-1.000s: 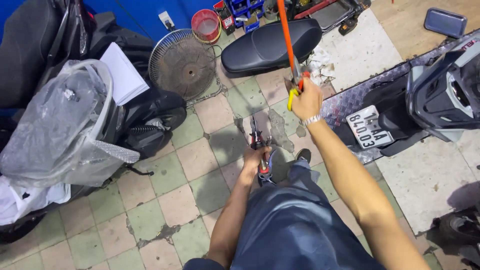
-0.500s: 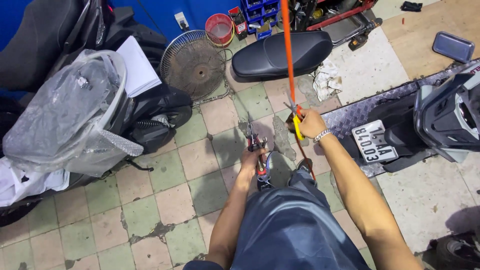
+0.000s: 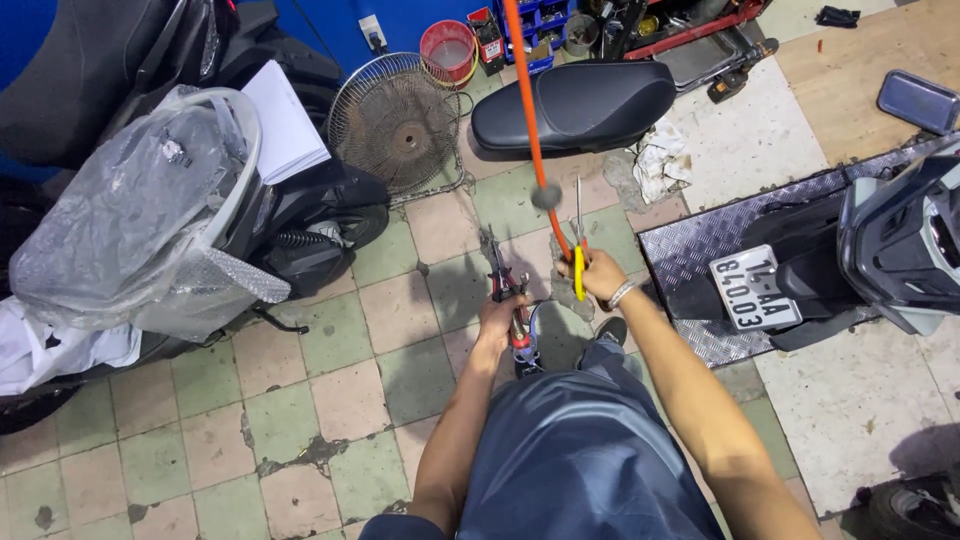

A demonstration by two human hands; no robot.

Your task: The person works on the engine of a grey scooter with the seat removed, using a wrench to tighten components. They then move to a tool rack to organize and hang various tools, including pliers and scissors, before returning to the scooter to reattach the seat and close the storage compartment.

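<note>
Right hand (image 3: 598, 272) grip on orange hose (image 3: 530, 140) — left hand (image 3: 500, 315) grip around pliers (image 3: 497, 268)

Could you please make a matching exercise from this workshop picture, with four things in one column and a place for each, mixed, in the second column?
Things:
1. pliers
2. fan
3. seat
4. plate

Places:
A. on the metal ramp, at the rear of the scooter on the right
B. lying on the floor tiles, below the tool shelf
C. in the right hand, next to the orange hose
D. leaning by the dark scooter on the left

Pairs: 1-C, 2-D, 3-B, 4-A
</note>
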